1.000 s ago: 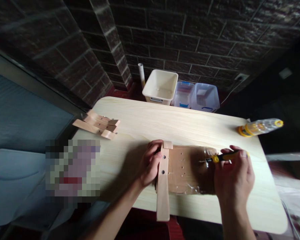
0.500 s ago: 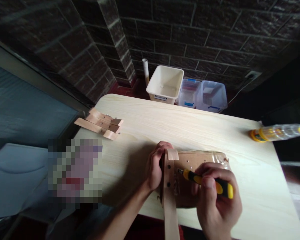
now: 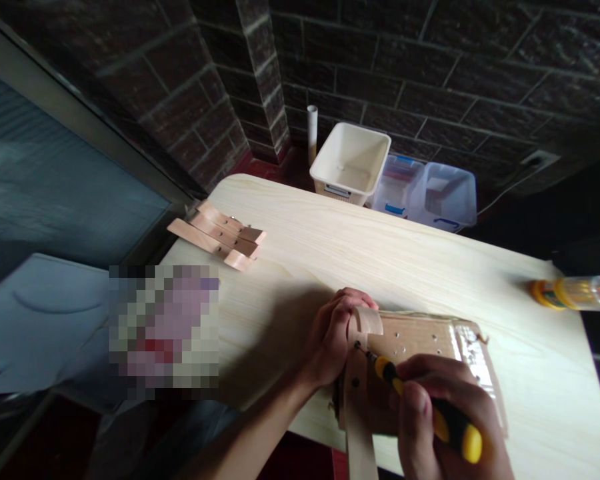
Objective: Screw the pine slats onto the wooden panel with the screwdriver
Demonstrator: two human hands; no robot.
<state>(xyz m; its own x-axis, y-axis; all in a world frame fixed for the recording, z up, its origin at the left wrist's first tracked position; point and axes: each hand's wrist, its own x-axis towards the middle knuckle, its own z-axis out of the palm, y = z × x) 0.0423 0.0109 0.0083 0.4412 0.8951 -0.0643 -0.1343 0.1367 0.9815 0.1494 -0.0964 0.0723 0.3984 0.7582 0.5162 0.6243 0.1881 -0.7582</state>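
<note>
A yellow-and-black screwdriver (image 3: 386, 371) is gripped in my right hand (image 3: 447, 413), its thin tip at the upper of two dark spots, screws or holes, in a wooden strip (image 3: 361, 417). The strip has a curled far end and lies along the left side of a cardboard slab (image 3: 420, 333) on the table. My left hand (image 3: 333, 340) is closed around the strip's far end and the slab's left edge; some of its fingertips are hidden behind them. Small shiny bits dot the cardboard, and clear tape covers its right part.
Several similar wooden strips (image 3: 220, 233) lie at the table's (image 3: 320, 240) left back. A clear bottle-like thing with a yellow end (image 3: 563, 293) lies at the right. Beyond the far edge stand a cream bin (image 3: 350, 157) and clear boxes (image 3: 450, 193). A blurred-out patch covers the left edge.
The screwdriver has tilted and its tip has come left from over the cardboard to the strip's upper dark spot. My left hand keeps its hold. The whole view has shifted slightly.
</note>
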